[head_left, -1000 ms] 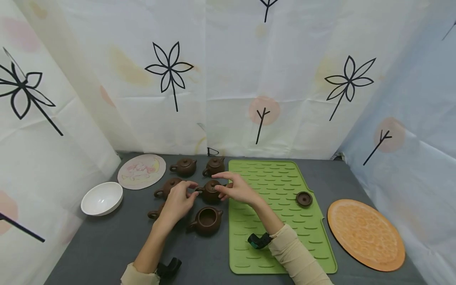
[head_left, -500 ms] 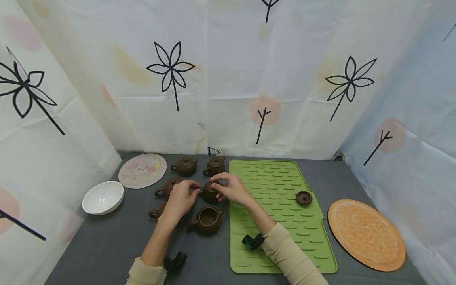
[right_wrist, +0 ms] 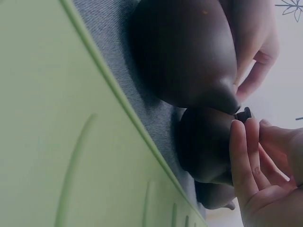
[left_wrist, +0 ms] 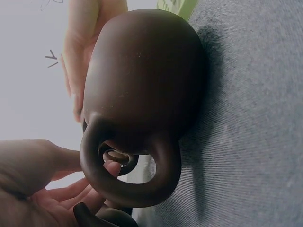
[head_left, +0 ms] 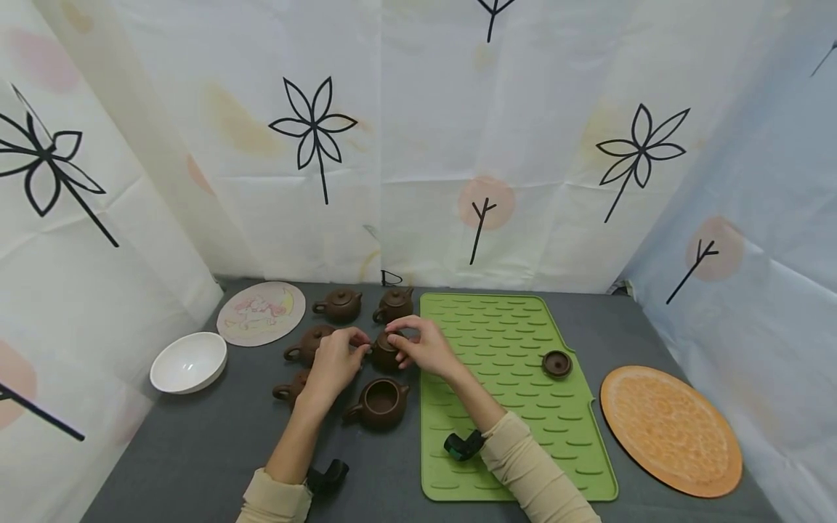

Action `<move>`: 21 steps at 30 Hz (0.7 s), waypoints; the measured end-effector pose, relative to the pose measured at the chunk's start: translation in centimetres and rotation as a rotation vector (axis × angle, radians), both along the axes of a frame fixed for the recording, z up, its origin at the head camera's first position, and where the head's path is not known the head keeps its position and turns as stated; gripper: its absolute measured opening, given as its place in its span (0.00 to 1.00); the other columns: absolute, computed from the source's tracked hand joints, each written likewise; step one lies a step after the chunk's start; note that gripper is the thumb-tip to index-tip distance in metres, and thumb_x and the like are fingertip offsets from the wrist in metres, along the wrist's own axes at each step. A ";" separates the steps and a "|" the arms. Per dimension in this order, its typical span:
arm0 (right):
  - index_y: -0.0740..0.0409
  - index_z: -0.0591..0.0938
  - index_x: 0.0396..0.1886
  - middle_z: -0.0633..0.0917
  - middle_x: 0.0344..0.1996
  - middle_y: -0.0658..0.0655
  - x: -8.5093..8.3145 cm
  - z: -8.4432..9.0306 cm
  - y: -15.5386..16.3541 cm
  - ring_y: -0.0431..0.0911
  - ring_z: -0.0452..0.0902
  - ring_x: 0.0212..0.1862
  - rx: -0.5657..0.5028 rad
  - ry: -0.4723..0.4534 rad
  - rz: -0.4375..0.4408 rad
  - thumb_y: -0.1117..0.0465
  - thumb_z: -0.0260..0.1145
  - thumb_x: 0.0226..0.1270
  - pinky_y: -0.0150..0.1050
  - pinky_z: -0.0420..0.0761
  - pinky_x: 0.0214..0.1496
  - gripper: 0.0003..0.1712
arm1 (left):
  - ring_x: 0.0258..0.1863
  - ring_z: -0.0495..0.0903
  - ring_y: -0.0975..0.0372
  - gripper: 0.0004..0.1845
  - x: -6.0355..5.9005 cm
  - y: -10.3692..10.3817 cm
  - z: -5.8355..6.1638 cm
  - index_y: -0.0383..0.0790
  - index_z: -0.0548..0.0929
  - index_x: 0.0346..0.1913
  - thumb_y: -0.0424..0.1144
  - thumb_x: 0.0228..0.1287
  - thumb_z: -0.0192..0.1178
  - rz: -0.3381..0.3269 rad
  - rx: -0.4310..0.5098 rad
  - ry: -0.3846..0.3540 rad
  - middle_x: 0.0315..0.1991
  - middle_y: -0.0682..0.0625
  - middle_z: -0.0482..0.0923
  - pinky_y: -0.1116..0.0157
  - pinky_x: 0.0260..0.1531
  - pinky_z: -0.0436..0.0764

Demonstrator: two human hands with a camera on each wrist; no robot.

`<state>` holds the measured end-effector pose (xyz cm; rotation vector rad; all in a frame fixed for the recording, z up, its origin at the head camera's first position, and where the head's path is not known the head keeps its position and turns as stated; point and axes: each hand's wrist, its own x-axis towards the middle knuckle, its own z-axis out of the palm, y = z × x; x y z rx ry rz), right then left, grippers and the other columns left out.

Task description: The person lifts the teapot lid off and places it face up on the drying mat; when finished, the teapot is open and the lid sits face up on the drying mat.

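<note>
A small dark-brown lidded teapot [head_left: 386, 356] stands on the table between both hands. My left hand [head_left: 335, 362] pinches its handle [left_wrist: 129, 163] from the left; the left wrist view shows a fingertip at that ring. On the right, my right hand [head_left: 428, 347] has thumb and forefinger at the lid, appearing to pinch its knob [right_wrist: 245, 114], with its other fingers beside the body. Nearer stands a lidless teapot [head_left: 383, 404], which partly blocks both wrist views. A loose brown lid [head_left: 557, 365] lies upside down on the green mat [head_left: 503, 465].
More teapots stand behind and left, including one at the back [head_left: 341, 305], one beside it [head_left: 395, 303] and one partly behind my left hand [head_left: 306, 346]. A white bowl [head_left: 188, 363] and round printed mat [head_left: 260, 314] lie left. An orange round mat [head_left: 670, 432] lies right.
My right hand has drawn in slightly to the left and its fingers have closed at the lid. My left hand has shifted slightly right at the handle. The loose lid stays put.
</note>
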<state>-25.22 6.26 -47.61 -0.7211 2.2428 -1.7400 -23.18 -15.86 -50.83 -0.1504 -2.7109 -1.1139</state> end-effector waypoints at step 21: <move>0.67 0.81 0.67 0.84 0.60 0.75 2.0 3.5 6.6 0.42 0.89 0.37 -0.058 0.035 -0.075 0.65 0.61 0.85 0.59 0.92 0.46 0.18 | 0.24 0.82 0.67 0.02 0.8 0.1 1.0 0.43 0.90 0.44 0.37 0.76 0.68 -0.025 0.025 -0.025 0.40 0.45 0.90 0.63 0.28 0.77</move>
